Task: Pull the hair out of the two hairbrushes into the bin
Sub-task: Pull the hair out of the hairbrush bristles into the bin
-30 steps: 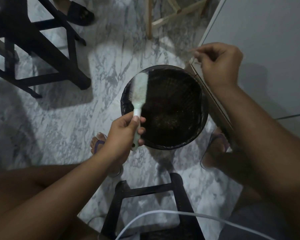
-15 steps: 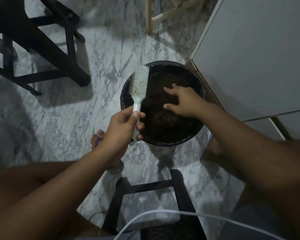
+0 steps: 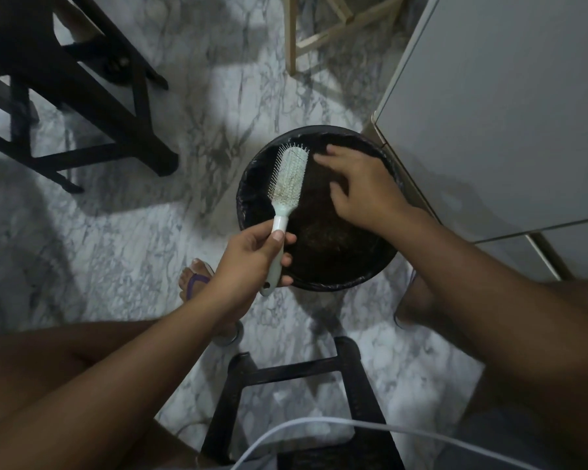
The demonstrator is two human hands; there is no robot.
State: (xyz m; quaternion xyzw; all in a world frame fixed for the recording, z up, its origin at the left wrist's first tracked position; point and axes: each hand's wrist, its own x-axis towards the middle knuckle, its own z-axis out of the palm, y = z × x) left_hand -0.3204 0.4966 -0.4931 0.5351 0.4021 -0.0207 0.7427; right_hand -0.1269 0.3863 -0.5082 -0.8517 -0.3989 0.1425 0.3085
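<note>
A pale green hairbrush (image 3: 287, 179) with hair tangled in its bristles stands tilted over the left side of a round black bin (image 3: 319, 276) on the marble floor. My left hand (image 3: 252, 257) grips the brush's handle, thumb on top. My right hand (image 3: 357, 186) hovers over the bin just right of the brush head, fingers spread and loosely bent, holding nothing that I can see. Dark hair lies inside the bin. A second hairbrush is not in view.
A grey cabinet (image 3: 510, 113) stands right beside the bin. Black stool legs (image 3: 82, 106) are at the upper left, a wooden frame (image 3: 319, 32) at the top, another black stool (image 3: 299, 401) below me. My feet in sandals (image 3: 194, 279) flank the bin. A white cable (image 3: 353, 427) crosses the bottom.
My right hand came down from near the cabinet edge to over the bin, then moved left toward the brush head. The brush has tipped slightly to the right.
</note>
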